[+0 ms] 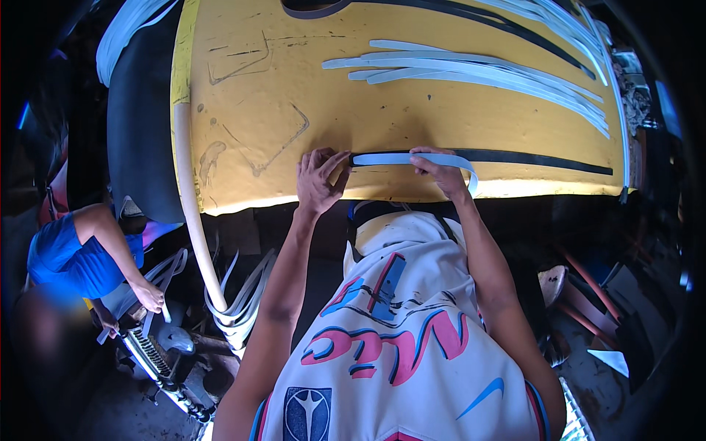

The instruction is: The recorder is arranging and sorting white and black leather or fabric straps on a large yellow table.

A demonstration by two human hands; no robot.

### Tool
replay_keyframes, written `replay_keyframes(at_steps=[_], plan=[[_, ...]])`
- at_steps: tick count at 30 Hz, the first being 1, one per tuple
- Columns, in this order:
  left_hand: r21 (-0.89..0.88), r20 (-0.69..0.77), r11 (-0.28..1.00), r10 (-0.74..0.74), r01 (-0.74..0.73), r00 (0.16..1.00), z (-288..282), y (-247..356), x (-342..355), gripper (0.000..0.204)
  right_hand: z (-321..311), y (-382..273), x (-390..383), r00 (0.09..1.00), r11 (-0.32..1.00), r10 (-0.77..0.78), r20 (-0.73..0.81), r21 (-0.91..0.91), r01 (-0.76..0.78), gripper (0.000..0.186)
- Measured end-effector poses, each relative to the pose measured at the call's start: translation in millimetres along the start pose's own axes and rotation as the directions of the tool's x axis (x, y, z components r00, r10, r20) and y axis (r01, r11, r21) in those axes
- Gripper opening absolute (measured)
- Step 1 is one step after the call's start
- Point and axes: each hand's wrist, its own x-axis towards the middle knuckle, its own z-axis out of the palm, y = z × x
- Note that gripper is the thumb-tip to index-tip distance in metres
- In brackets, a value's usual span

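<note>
Near the front edge of the yellow-topped table (272,95), a long black strip (537,157) lies flat from left to right. A pale white strip (382,159) rests along its left part, and its free end curls down past my right wrist. My right hand (440,175) is closed on the white strip, thumb and fingers pinching it against the black one. My left hand (321,180) has its thumb and fingertips together at the left end of the black strip. Just what those fingertips pinch is partly hidden.
Several loose white strips (478,70) lie farther back, beside another black strip (515,29). A pale pole (193,198) runs along the table's left edge. At lower left, a person in a blue shirt (88,250) handles strips by a metal machine (151,356). Looped strips (239,309) hang nearby.
</note>
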Motion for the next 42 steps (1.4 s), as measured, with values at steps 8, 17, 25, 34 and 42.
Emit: replay_keyframes(at_steps=[8,17,25,34,42], plan=[[-0.13,-0.066,0.991,-0.019,0.01,0.998,-1,-7,1,0.041,1,-1,1,1.0,1.0,0.014,-0.014,0.001,-0.014,0.034],[-0.436,-0.179,0.893,-0.209,0.113,0.962,10,-17,-4,0.043,-1,2,2,1.0,1.0,0.022,-0.014,0.004,-0.022,0.035],[-0.411,-0.181,0.904,-0.209,0.119,0.961,10,-17,-4,0.04,-2,3,2,0.999,0.999,0.04,-0.003,0.027,-0.04,0.035],[-0.391,-0.189,0.913,-0.204,0.117,0.961,11,-18,-4,0.039,-1,0,3,0.999,0.999,0.035,-0.005,0.007,-0.035,0.034],[-0.344,-0.169,0.929,-0.206,0.138,0.964,10,-15,-3,0.038,0,-2,1,1.0,0.999,0.005,-0.008,-0.037,-0.006,0.034]])
